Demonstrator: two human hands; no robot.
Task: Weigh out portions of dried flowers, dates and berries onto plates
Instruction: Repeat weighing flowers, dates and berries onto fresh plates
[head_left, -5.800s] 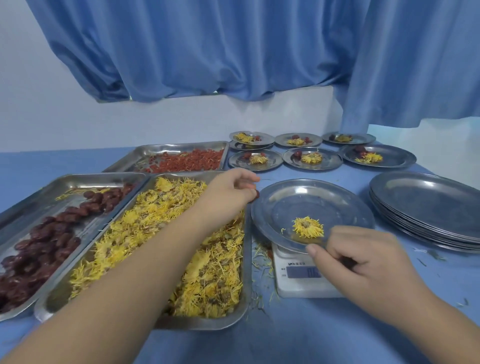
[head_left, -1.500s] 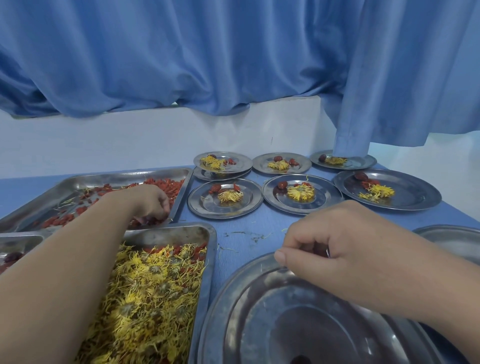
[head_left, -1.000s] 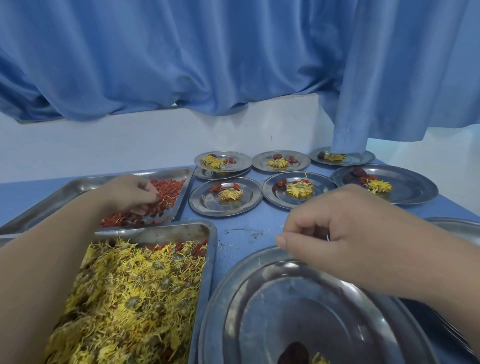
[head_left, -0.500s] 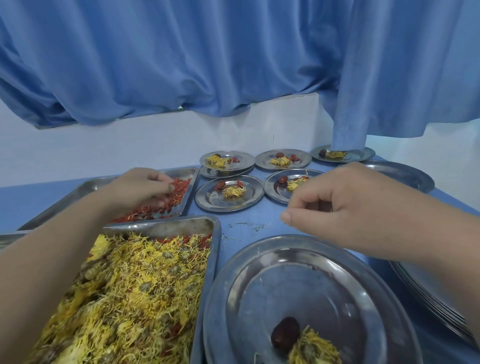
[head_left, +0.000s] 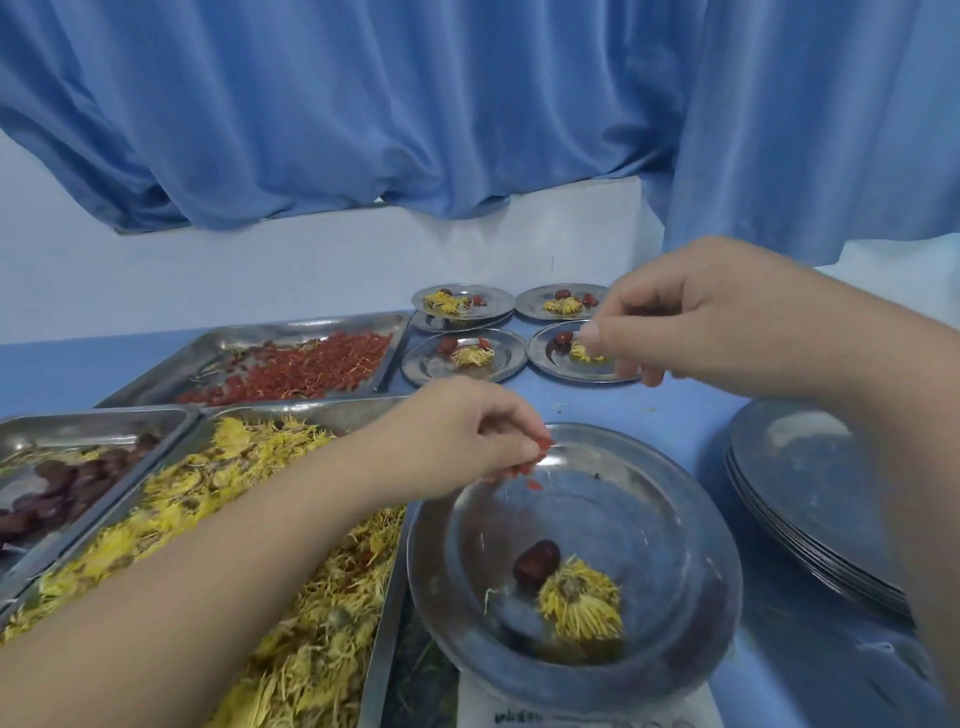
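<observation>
The left grip (head_left: 483, 436) hangs over the far left rim of the plate (head_left: 649, 519) on the scale (head_left: 519, 714), berries (head_left: 540, 447) pinched in it; nearer, in the plate, a date (head_left: 536, 564) touches a dried flower (head_left: 582, 600). Left of it lies the flower tray (head_left: 384, 649) — date tray (head_left: 78, 431) further left, berry tray (head_left: 218, 343) behind. The right grip (head_left: 691, 322) hovers above the desk (head_left: 675, 410) behind the plate, filled plates (head_left: 431, 364) beyond it, a plate stack (head_left: 810, 493) to its right.
</observation>
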